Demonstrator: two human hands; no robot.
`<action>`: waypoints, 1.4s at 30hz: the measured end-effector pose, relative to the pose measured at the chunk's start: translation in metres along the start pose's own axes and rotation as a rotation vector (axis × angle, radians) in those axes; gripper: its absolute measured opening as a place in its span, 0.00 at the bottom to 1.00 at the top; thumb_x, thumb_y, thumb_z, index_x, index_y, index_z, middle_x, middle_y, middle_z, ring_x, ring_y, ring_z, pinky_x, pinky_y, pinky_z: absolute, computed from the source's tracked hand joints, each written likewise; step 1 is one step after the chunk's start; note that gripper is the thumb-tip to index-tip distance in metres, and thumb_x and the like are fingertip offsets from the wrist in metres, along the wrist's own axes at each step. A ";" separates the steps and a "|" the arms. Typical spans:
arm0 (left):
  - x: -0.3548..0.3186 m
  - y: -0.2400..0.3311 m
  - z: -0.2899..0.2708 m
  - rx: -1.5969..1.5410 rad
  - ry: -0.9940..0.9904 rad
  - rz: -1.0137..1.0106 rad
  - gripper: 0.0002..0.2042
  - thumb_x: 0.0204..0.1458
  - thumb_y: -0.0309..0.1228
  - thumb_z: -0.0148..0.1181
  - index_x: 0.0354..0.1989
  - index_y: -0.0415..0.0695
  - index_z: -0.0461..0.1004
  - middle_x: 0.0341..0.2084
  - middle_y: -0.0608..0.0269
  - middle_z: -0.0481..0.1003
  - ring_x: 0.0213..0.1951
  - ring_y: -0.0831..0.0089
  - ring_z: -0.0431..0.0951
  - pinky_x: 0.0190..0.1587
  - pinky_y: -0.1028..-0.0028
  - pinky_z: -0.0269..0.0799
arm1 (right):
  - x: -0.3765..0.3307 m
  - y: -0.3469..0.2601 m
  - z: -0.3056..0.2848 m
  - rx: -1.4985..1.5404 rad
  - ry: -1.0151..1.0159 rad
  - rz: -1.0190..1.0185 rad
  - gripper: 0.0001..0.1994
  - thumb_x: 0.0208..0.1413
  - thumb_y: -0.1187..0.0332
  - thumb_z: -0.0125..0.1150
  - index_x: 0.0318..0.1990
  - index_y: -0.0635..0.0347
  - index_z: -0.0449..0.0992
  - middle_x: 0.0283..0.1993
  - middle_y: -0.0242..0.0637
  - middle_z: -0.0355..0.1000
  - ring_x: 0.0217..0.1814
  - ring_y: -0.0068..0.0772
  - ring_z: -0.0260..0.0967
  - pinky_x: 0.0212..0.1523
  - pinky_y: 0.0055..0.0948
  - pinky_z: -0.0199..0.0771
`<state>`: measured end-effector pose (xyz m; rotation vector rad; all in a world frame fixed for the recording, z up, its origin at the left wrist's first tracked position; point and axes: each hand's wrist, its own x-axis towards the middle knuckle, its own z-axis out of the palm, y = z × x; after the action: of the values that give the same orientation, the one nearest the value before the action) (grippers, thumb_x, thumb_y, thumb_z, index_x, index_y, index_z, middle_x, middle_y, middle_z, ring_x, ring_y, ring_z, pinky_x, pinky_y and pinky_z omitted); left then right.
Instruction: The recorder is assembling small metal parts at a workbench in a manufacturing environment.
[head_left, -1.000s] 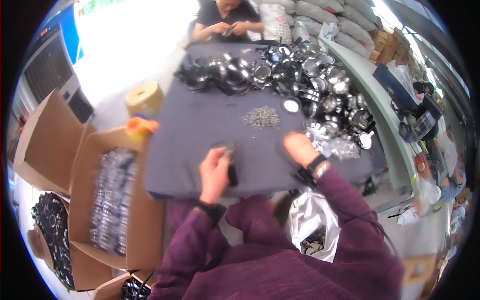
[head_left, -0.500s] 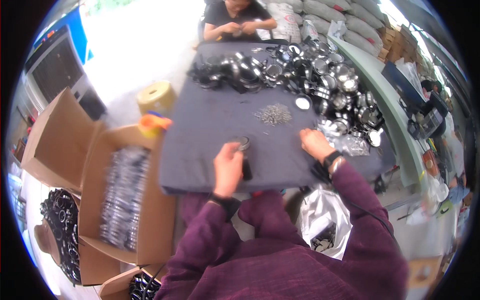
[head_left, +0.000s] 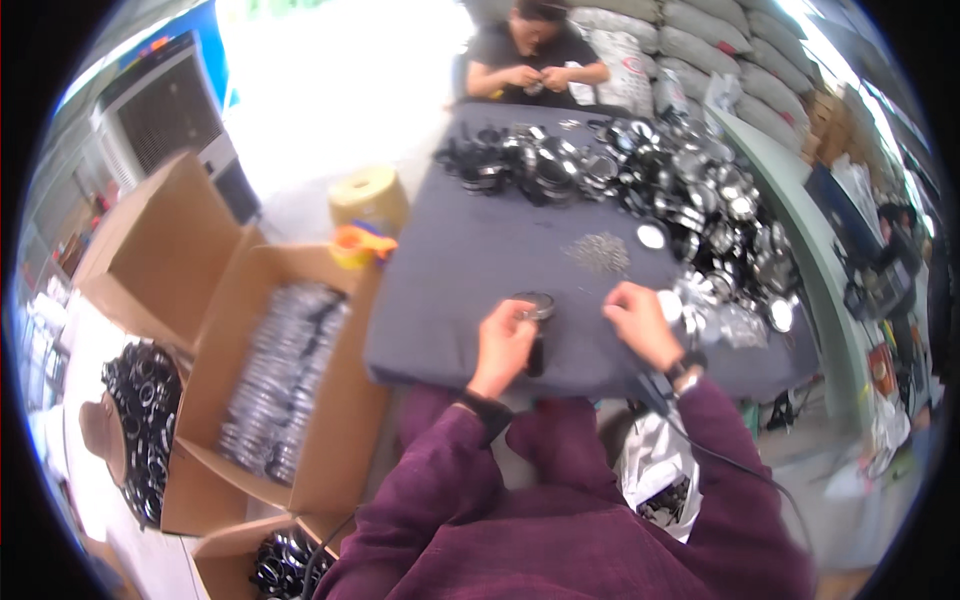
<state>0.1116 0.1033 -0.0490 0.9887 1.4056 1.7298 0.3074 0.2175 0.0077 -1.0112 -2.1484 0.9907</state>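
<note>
My left hand [head_left: 504, 345] is closed on a round silver-rimmed part [head_left: 538, 303], holding it just above the grey-covered table. A black piece [head_left: 536, 352] hangs from the part toward the table's near edge. To its right, my right hand [head_left: 645, 322] has thumb and forefinger pinched together, apart from the part. Whatever the fingertips may hold is too small and blurred to make out. Beyond both hands lies a loose heap of small metal pieces [head_left: 600, 253] on the table [head_left: 470, 260].
Shiny round parts with black pieces [head_left: 690, 190] are heaped along the table's far and right sides. A carton [head_left: 330, 430] of stacked clear-and-silver items stands left, beside a yellow roll [head_left: 368, 200]. A white sack [head_left: 655, 460] sits below the near edge. Across the table sits a person [head_left: 535, 60].
The whole view has shifted, so the table appears farther right and lower. My right hand has come closer to my left hand, which still holds the round part.
</note>
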 end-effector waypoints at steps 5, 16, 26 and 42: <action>0.002 0.005 -0.001 0.018 0.014 -0.044 0.06 0.57 0.23 0.50 0.41 0.42 0.71 0.13 0.75 0.65 0.12 0.87 0.63 0.12 0.82 0.59 | -0.008 -0.030 0.060 0.702 -0.012 0.170 0.02 0.54 0.76 0.58 0.33 0.65 0.74 0.27 0.33 0.73 0.17 0.15 0.60 0.17 0.17 0.58; 0.000 0.005 0.002 0.048 0.015 -0.055 0.07 0.56 0.22 0.49 0.42 0.42 0.71 0.17 0.69 0.70 0.13 0.85 0.65 0.12 0.81 0.60 | -0.007 -0.028 0.097 0.946 0.133 0.265 0.03 0.56 0.75 0.56 0.34 0.67 0.73 0.26 0.32 0.70 0.18 0.13 0.59 0.16 0.16 0.56; 0.000 0.003 -0.002 0.052 0.009 -0.044 0.07 0.56 0.22 0.49 0.42 0.42 0.71 0.17 0.69 0.70 0.13 0.85 0.65 0.12 0.82 0.60 | -0.010 -0.024 0.099 0.869 0.087 0.227 0.03 0.54 0.75 0.57 0.31 0.66 0.74 0.25 0.30 0.70 0.22 0.14 0.61 0.21 0.17 0.60; 0.004 0.000 -0.007 -0.004 0.030 -0.050 0.06 0.57 0.24 0.52 0.42 0.41 0.72 0.18 0.71 0.71 0.16 0.86 0.67 0.13 0.82 0.61 | 0.014 -0.007 0.093 0.458 0.058 -0.082 0.08 0.46 0.68 0.67 0.27 0.63 0.75 0.21 0.30 0.70 0.24 0.20 0.66 0.25 0.26 0.65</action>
<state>0.1029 0.1038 -0.0493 0.9222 1.4334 1.7164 0.2284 0.1903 -0.0370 -0.7128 -1.7817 1.3154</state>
